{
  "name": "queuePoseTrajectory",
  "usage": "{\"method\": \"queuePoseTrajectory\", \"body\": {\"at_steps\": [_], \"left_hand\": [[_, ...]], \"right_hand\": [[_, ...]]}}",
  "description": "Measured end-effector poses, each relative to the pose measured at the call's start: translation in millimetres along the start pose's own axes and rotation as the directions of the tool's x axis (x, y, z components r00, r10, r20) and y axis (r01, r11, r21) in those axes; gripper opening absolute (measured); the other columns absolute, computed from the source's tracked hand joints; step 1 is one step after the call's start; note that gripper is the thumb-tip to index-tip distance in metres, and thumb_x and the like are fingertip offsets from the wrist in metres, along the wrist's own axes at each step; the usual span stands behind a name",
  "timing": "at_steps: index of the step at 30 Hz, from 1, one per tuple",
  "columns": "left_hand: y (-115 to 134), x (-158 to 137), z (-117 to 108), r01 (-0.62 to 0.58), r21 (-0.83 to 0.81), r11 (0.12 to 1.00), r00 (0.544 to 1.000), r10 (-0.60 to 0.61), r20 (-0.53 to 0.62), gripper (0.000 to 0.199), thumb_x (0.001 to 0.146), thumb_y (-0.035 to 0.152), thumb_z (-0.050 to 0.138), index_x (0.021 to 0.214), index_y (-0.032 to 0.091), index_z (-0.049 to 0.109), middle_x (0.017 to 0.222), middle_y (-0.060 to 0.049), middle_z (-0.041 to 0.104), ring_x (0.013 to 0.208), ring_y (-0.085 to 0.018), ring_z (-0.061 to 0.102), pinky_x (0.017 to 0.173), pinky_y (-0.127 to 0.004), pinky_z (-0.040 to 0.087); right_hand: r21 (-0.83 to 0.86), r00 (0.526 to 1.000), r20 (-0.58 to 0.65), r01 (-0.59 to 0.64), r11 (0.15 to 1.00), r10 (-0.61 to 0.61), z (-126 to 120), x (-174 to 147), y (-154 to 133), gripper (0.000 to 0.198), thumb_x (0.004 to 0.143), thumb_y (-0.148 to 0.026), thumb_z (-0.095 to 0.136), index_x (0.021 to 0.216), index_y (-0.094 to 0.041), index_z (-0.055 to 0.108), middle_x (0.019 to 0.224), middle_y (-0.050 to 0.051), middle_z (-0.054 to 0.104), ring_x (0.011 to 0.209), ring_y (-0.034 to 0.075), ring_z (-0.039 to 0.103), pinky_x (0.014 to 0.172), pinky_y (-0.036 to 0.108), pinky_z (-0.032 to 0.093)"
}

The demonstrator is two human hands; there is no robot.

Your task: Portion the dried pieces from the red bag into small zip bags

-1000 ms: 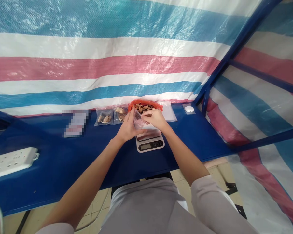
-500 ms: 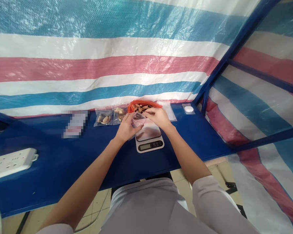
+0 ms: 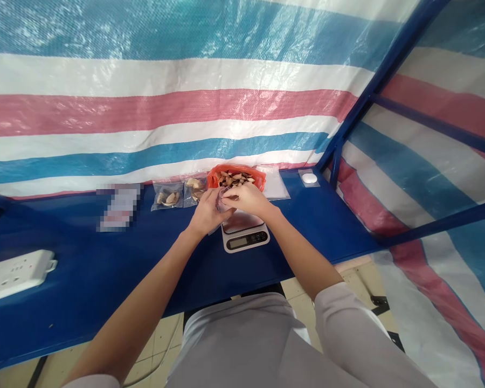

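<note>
My left hand is closed around a small clear plastic bag, held above the kitchen scale. Over the bag's mouth, my right hand pinches what looks like a brown dried slice, mostly hidden by the fingers. Just behind both hands lies an open red plastic bag full of brown dried slices. The white scale has a dark button strip and a small display; my hands cover part of its platform.
To the left lie two clear bags of pale-brown pieces and a blurred packet. A white power strip is at the far left. Clear bags and a bagged white round item lie on the right, near a blue frame post.
My right hand has moved left from the red bag's edge to the mouth of the clear bag. My left hand keeps its hold, and the view has shifted slightly.
</note>
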State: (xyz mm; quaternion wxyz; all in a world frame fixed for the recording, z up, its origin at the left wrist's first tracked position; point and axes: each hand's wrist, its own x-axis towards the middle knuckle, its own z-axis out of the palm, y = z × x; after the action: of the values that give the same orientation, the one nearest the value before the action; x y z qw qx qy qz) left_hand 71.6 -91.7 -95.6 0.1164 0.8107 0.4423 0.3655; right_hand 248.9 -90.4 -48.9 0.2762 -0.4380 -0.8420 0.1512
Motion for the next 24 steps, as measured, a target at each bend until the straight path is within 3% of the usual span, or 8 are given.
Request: {"method": "queuePoseTrajectory", "body": {"at_steps": [3,6,8,12,18,24], "left_hand": [[-6.1,-3.7,0.7,0.046,-0.023,0.999,0.999,-0.046,0.027,0.065,0.075,0.046,0.073,0.131,0.018,0.054,0.122,-0.013,0.064,0.115,-0.03,0.061,0.101,-0.046,0.05],[-10.5,-6.3,0.0,0.081,-0.037,0.996,0.996,-0.079,0.043,0.072,0.074,0.052,0.074,0.135,0.019,0.052,0.125,-0.012,0.063,0.116,-0.031,0.06,0.1,-0.048,0.05],[-9.4,-6.1,-1.9,0.089,-0.049,0.995,0.995,-0.087,0.052,0.077,0.074,0.053,0.075,0.138,0.019,0.049,0.129,-0.013,0.062,0.122,-0.033,0.058,0.102,-0.049,0.049],[0.3,1.4,-6.3,0.084,-0.088,0.993,0.996,-0.08,0.05,0.082,0.072,0.052,0.078,0.14,0.02,0.047,0.135,-0.014,0.059,0.128,-0.033,0.055,0.107,-0.05,0.046],[6.9,13.0,-6.7,0.063,-0.163,0.985,0.998,-0.057,0.036,0.062,0.076,0.046,0.072,0.129,0.018,0.056,0.123,-0.013,0.066,0.114,-0.029,0.065,0.101,-0.044,0.051],[0.4,10.3,-4.3,0.119,-0.155,0.981,0.992,-0.125,-0.029,0.058,0.077,0.048,0.074,0.125,0.018,0.06,0.116,-0.01,0.069,0.104,-0.027,0.068,0.094,-0.042,0.055]], "right_hand": [[0.209,0.998,-0.049,-0.015,0.978,0.026,2.9,0.6,5.0,0.019,0.087,-0.021,0.061,0.079,-0.018,0.079,0.074,0.001,0.073,0.073,0.014,0.062,0.068,0.025,0.042],[0.463,0.993,-0.071,-0.049,0.885,0.092,5.1,1.0,10.1,0.015,0.086,-0.021,0.066,0.088,-0.016,0.08,0.086,0.003,0.077,0.081,0.017,0.068,0.075,0.026,0.05],[0.546,0.991,-0.047,-0.08,0.834,0.126,6.1,1.6,12.6,0.015,0.085,-0.022,0.068,0.09,-0.017,0.08,0.087,0.004,0.077,0.083,0.018,0.069,0.075,0.028,0.053],[0.523,0.993,-0.037,-0.074,0.849,0.11,6.0,4.4,12.3,0.011,0.083,-0.022,0.072,0.087,-0.018,0.081,0.082,0.003,0.077,0.083,0.019,0.07,0.075,0.029,0.054],[0.432,0.997,-0.064,-0.015,0.902,0.047,4.7,8.2,8.6,0.009,0.083,-0.021,0.073,0.085,-0.021,0.082,0.084,0.002,0.079,0.084,0.02,0.072,0.077,0.029,0.055],[0.446,0.992,-0.111,0.0,0.895,0.056,-3.5,9.1,30.1,0.015,0.084,-0.03,0.072,0.094,-0.024,0.081,0.094,0.002,0.079,0.09,0.02,0.074,0.087,0.031,0.057]]}}
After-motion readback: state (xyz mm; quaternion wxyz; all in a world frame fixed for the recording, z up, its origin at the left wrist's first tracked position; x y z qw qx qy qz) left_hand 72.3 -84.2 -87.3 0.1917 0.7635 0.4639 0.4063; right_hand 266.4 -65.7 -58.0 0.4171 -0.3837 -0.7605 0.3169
